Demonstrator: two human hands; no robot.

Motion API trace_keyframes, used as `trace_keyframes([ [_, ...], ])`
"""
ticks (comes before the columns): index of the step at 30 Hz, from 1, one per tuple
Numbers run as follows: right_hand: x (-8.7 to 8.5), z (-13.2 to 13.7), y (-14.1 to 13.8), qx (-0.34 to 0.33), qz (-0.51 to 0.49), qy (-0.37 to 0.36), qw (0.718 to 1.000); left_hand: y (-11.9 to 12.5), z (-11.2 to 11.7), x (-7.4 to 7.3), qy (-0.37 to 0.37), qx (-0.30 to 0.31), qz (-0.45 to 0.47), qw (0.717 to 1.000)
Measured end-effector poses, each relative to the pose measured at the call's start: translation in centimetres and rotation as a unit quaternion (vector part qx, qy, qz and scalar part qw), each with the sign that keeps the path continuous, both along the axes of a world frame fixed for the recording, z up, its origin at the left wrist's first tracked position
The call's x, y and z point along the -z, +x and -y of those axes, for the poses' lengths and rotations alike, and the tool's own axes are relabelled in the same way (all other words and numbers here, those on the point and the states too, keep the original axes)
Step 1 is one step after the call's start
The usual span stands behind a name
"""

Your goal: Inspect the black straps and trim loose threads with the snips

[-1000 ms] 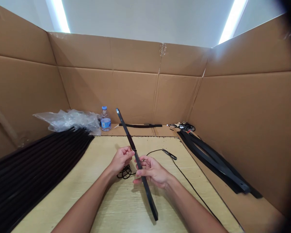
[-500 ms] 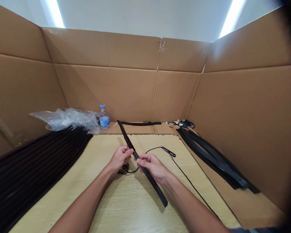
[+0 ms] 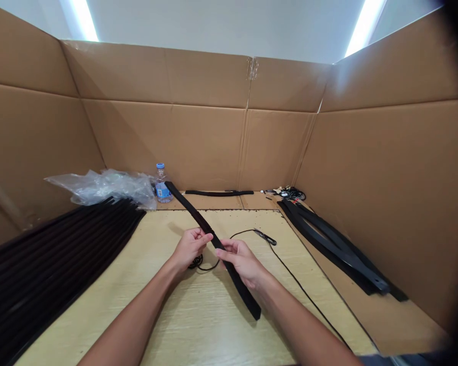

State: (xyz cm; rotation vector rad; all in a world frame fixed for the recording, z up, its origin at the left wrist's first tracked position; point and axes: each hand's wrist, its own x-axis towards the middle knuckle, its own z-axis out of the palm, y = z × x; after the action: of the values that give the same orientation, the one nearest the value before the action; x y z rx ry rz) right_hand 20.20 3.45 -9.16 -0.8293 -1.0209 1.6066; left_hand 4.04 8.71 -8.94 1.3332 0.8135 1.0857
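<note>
I hold a long flat black strip (image 3: pixel 193 211) slanting from the far left down to the near right above a pale wooden table (image 3: pixel 198 325). My left hand (image 3: pixel 191 247) pinches the strip near its middle. Just beside it, my right hand (image 3: pixel 242 262) is closed around the same strip a little lower. A thin black cord (image 3: pixel 290 279) runs across the table under my hands, with a small coil (image 3: pixel 195 263) below my left hand.
A large stack of long black strips (image 3: pixel 49 264) lies on the left. A few more black strips (image 3: pixel 336 249) lie on the right. A crumpled plastic bag (image 3: pixel 103 185), a small water bottle (image 3: pixel 161 183) and small parts (image 3: pixel 288 193) sit at the back. Cardboard walls (image 3: pixel 213 132) enclose the table.
The strip has tilted down from steeply raised to a lower slant, its far end swinging left toward the bottle. Both hands kept their grip and shifted slightly.
</note>
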Motion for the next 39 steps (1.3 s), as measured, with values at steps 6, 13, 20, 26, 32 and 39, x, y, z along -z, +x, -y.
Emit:
trace_keyframes([
  [6,-0.3,0.4,-0.8,-0.039,-0.062,-0.009,0.997,0.1,0.1,-0.3,0.017,-0.033,0.005,0.999],
  [13,-0.4,0.4,-0.4,-0.056,-0.07,-0.025,0.996,0.0,0.2,-0.3,0.004,-0.006,0.013,1.0],
  [20,-0.8,0.8,0.3,-0.082,0.006,0.039,0.996,-0.2,0.5,-0.5,0.013,0.03,0.016,0.999],
  [26,-0.3,-0.4,-0.2,0.011,-0.001,0.041,0.999,-0.2,-0.3,0.3,0.039,-0.066,-0.01,0.997],
  [32,0.4,-0.3,-0.4,0.021,-0.02,-0.026,0.999,0.2,0.2,0.0,0.013,-0.014,0.006,1.0],
  [39,-0.4,0.5,-0.6,-0.013,-0.078,-0.011,0.997,0.3,0.4,-0.4,0.016,-0.027,0.015,0.999],
])
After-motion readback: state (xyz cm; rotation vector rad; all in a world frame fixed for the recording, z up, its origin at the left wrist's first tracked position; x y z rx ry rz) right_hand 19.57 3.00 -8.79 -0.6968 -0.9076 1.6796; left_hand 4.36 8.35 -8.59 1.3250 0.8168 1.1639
